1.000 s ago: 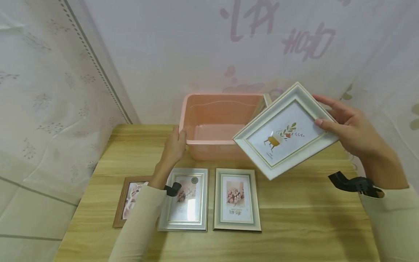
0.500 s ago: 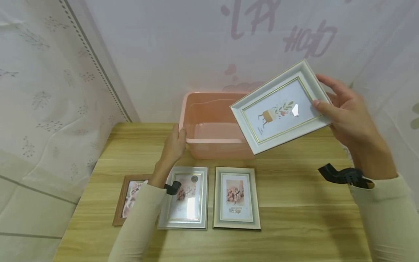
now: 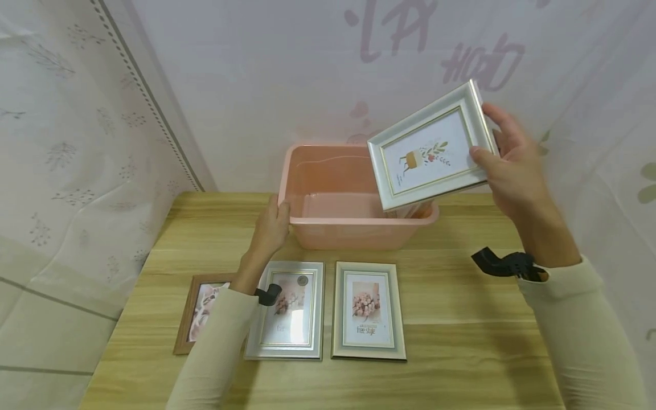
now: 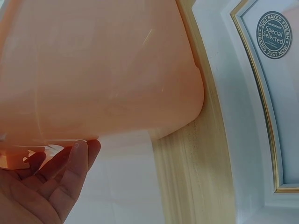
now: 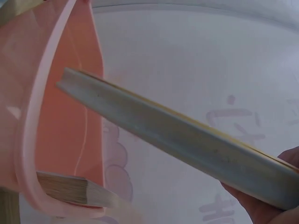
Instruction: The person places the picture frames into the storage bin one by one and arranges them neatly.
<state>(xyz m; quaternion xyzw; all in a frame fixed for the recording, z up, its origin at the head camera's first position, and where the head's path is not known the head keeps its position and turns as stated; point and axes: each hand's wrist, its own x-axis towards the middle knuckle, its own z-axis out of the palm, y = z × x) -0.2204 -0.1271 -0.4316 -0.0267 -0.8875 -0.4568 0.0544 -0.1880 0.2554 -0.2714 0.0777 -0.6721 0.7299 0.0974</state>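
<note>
A pink plastic bin (image 3: 353, 236) stands at the back of the table. My left hand (image 3: 270, 230) grips its left rim; the left wrist view shows fingers (image 4: 77, 163) hooked at that rim. In my right hand (image 3: 517, 176) is a white picture frame (image 3: 429, 152) with gold trim and a plant-and-animal print, held at its right end between thumb and fingers. It is tilted and hovers over the bin's right part. Inside the bin, at its right end, another picture frame (image 5: 63, 189) shows partly in the right wrist view; the held frame hides most of it in the head view.
On the wooden table (image 3: 461, 319) lie a silver picture frame (image 3: 316, 307) with a round sticker, a champagne-coloured picture frame (image 3: 400, 341) and a brown picture frame (image 3: 184, 330), partly under the left forearm. A printed curtain (image 3: 246, 85) hangs behind the bin.
My right hand has raised the white picture frame, then brought it left over the bin, turning it flatter. The left hand stays on the rim.
</note>
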